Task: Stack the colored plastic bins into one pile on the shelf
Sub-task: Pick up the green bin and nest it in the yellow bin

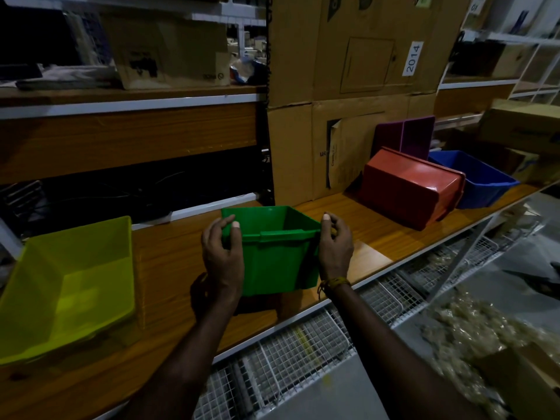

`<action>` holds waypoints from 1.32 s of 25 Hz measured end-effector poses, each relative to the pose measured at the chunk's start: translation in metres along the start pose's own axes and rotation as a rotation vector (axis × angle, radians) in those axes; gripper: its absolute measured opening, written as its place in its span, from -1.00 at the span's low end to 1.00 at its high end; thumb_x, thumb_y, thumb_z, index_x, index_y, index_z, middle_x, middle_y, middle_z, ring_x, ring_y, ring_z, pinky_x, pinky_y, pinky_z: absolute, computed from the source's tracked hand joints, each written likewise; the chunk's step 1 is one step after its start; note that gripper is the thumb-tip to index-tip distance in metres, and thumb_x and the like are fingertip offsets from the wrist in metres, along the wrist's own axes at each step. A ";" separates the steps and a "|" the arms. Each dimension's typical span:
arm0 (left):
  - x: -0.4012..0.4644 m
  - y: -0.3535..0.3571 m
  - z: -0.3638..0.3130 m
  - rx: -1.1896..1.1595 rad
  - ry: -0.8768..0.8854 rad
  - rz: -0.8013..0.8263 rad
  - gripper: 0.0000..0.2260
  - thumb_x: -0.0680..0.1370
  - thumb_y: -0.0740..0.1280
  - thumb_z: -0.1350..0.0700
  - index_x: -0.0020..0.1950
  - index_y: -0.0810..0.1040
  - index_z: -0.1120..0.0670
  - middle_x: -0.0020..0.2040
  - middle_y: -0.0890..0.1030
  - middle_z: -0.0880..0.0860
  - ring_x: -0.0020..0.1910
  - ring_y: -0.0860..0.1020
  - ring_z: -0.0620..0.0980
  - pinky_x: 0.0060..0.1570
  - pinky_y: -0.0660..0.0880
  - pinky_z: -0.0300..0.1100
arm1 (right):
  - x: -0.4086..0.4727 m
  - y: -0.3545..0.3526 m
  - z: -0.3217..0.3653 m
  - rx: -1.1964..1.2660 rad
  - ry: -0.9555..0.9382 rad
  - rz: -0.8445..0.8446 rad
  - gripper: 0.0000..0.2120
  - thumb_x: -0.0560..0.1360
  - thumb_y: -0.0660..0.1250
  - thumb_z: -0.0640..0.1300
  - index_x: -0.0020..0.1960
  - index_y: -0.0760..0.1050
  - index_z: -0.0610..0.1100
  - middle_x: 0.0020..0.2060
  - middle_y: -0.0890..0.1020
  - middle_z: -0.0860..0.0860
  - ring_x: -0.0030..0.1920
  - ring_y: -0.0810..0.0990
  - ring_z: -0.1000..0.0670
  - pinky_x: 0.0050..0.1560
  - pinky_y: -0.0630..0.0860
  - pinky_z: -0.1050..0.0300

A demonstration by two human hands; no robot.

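Head view, looking down at a green bin [281, 256], upright and open at the top, at the middle of a wooden shelf [169, 268] near its front edge. Hard to tell whether resting on the board or lifted just clear of it, with a dark shadow beneath. Gripped at the near rim on both sides: left hand [222, 256] curled round the left corner, thumb on the rim and fingers bent over the edge; right hand [335, 247] pinching the right corner, thumb up on the rim, fingers folded against the outside wall. Thread band [333, 283] knotted round the right wrist.

To the left, well apart, a yellow bin [69, 286], open and tipped toward the camera, inside showing. To the right, near the back, a red bin [409, 189] lying on its side, base toward the camera, rim just against a blue bin [478, 183] standing upright beside it. Behind those two, a purple bin [404, 134] propped on edge against tall cardboard boxes [348, 56], one with a white label reading 2014 [413, 58].

Higher up on the left, another shelf with a brown box [169, 53] and dim clutter too dark to make out. Below the front edge, white wire mesh baskets [303, 338] and, lower right, blurred pale packing material [472, 325] on a grey floor.
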State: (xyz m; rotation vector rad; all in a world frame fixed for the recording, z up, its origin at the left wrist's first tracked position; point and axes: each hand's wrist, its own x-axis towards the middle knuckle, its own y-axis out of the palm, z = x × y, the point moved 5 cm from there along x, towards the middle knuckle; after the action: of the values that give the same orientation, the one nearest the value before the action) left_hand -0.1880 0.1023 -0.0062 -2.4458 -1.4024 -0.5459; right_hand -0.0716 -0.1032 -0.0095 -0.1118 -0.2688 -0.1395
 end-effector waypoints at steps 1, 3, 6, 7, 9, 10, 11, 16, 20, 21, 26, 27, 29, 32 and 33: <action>0.001 -0.002 -0.001 -0.027 -0.001 -0.012 -0.53 0.53 0.16 -0.18 0.23 0.57 0.11 0.24 0.50 0.20 0.13 0.52 0.05 -0.06 0.51 -0.22 | -0.001 0.001 0.004 0.009 -0.010 0.004 -0.72 0.63 0.21 0.03 0.25 0.53 -0.06 0.15 0.51 -0.06 0.07 0.45 0.06 0.05 0.40 0.14; 0.001 -0.007 0.000 -0.025 -0.020 -0.014 -0.57 0.55 0.18 -0.16 0.23 0.56 0.10 0.23 0.51 0.19 0.07 0.53 0.05 -0.12 0.53 -0.11 | -0.003 0.004 0.005 0.014 -0.021 0.023 -0.72 0.63 0.19 0.03 0.25 0.52 -0.04 0.14 0.50 -0.05 0.06 0.45 0.07 0.04 0.39 0.16; -0.001 -0.013 0.012 0.137 -0.108 0.042 -0.73 0.60 0.28 0.02 0.26 0.54 0.07 0.27 0.50 0.18 0.00 0.52 0.03 -0.28 0.49 -0.19 | -0.011 0.009 -0.005 0.000 -0.017 0.053 -0.74 0.63 0.21 0.04 0.22 0.54 -0.03 0.13 0.52 -0.07 0.06 0.49 0.05 0.05 0.47 0.11; -0.002 -0.015 0.017 0.202 -0.144 0.074 -0.74 0.60 0.30 0.06 0.28 0.52 0.06 0.28 0.50 0.18 -0.04 0.51 0.01 -0.34 0.47 -0.22 | -0.014 0.011 -0.011 -0.005 -0.005 0.063 -0.75 0.62 0.22 0.04 0.20 0.55 -0.02 0.13 0.52 -0.07 0.06 0.51 0.03 0.06 0.51 0.07; -0.007 -0.020 0.027 0.279 -0.192 0.137 -0.73 0.60 0.31 0.09 0.30 0.51 0.03 0.22 0.54 0.17 -0.22 0.52 -0.01 -0.48 0.44 -0.22 | -0.020 0.013 -0.025 -0.036 0.028 0.081 -0.77 0.61 0.24 0.03 0.17 0.55 -0.02 0.13 0.54 -0.09 0.07 0.54 0.00 0.09 0.56 0.01; -0.010 -0.022 0.031 0.295 -0.207 0.165 -0.73 0.60 0.31 0.10 0.30 0.51 0.02 0.17 0.57 0.16 -0.30 0.54 0.01 -0.52 0.48 -0.15 | -0.023 0.013 -0.031 -0.059 0.046 0.094 -0.78 0.60 0.25 0.02 0.17 0.56 -0.03 0.14 0.55 -0.10 0.08 0.55 -0.01 0.09 0.58 -0.02; -0.012 -0.024 0.033 0.307 -0.224 0.187 -0.74 0.60 0.30 0.10 0.29 0.51 0.02 0.11 0.60 0.14 -0.31 0.58 0.04 -0.49 0.57 -0.05 | -0.025 0.014 -0.036 -0.082 0.063 0.104 -0.78 0.60 0.26 0.01 0.16 0.56 -0.03 0.14 0.57 -0.11 0.10 0.56 -0.03 0.09 0.59 -0.04; -0.017 -0.026 0.048 0.378 -0.285 0.214 -0.78 0.60 0.31 0.14 0.24 0.55 0.03 0.02 0.63 0.08 -0.28 0.64 0.04 -0.37 0.63 0.14 | -0.024 0.017 -0.053 -0.188 0.149 0.167 -0.83 0.56 0.31 -0.13 0.11 0.61 -0.13 0.11 0.63 -0.16 0.09 0.58 -0.10 0.03 0.56 0.03; -0.013 -0.019 0.065 0.482 -0.303 0.215 -0.78 0.57 0.34 0.13 0.21 0.59 0.02 0.10 0.64 0.13 -0.24 0.64 0.06 -0.37 0.64 0.10 | -0.021 0.022 -0.057 -0.235 0.157 0.229 -0.83 0.56 0.32 -0.18 0.10 0.62 -0.15 0.12 0.62 -0.14 -0.03 0.60 -0.07 -0.08 0.59 0.06; -0.011 -0.016 0.066 0.519 -0.304 0.226 -0.77 0.56 0.35 0.12 0.21 0.59 0.00 0.13 0.63 0.14 -0.17 0.63 0.07 -0.34 0.64 0.08 | -0.019 0.024 -0.059 -0.259 0.155 0.239 -0.83 0.56 0.32 -0.18 0.11 0.62 -0.13 0.13 0.61 -0.13 -0.06 0.59 -0.05 -0.14 0.58 0.10; -0.003 0.007 0.067 0.797 -0.233 0.356 -0.70 0.54 0.36 0.08 0.27 0.57 -0.05 0.33 0.47 0.13 0.26 0.43 0.16 -0.04 0.48 -0.07 | -0.006 0.044 -0.068 -0.418 0.099 0.298 -0.80 0.49 0.34 -0.07 0.09 0.60 0.09 0.16 0.60 -0.12 0.17 0.57 -0.18 0.12 0.58 -0.19; -0.003 0.012 0.068 0.840 -0.232 0.379 -0.68 0.54 0.36 0.07 0.30 0.55 -0.06 0.36 0.45 0.13 0.28 0.41 0.16 0.01 0.46 -0.05 | -0.003 0.047 -0.065 -0.467 0.091 0.321 -0.79 0.49 0.34 -0.07 0.11 0.61 0.07 0.18 0.58 -0.12 0.21 0.53 -0.19 0.17 0.55 -0.16; 0.000 0.020 0.070 0.901 -0.231 0.407 -0.65 0.53 0.35 0.04 0.33 0.52 -0.09 0.41 0.40 0.13 0.31 0.39 0.16 0.06 0.45 -0.04 | 0.002 0.050 -0.061 -0.565 0.054 0.365 -0.77 0.51 0.33 -0.07 0.16 0.60 0.03 0.28 0.51 -0.14 0.30 0.44 -0.21 0.26 0.45 -0.10; 0.002 0.032 0.073 0.975 -0.216 0.412 -0.65 0.54 0.32 0.01 0.33 0.51 -0.10 0.44 0.36 0.14 0.33 0.37 0.17 0.15 0.44 0.01 | 0.008 0.053 -0.063 -0.659 -0.009 0.420 -0.74 0.53 0.31 -0.07 0.20 0.59 0.02 0.41 0.40 -0.14 0.39 0.35 -0.23 0.32 0.36 -0.13; 0.002 0.035 0.074 0.994 -0.209 0.410 -0.65 0.54 0.30 0.01 0.34 0.51 -0.10 0.45 0.35 0.14 0.34 0.36 0.18 0.17 0.43 0.02 | 0.009 0.055 -0.065 -0.671 -0.024 0.436 -0.73 0.53 0.31 -0.06 0.21 0.59 0.03 0.43 0.39 -0.14 0.39 0.34 -0.23 0.32 0.34 -0.14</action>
State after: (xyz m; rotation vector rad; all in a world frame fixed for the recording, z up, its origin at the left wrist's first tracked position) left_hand -0.1426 0.1166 -0.0727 -1.8602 -0.8483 0.4303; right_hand -0.0381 -0.0587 -0.0744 -0.8324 -0.2071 0.2122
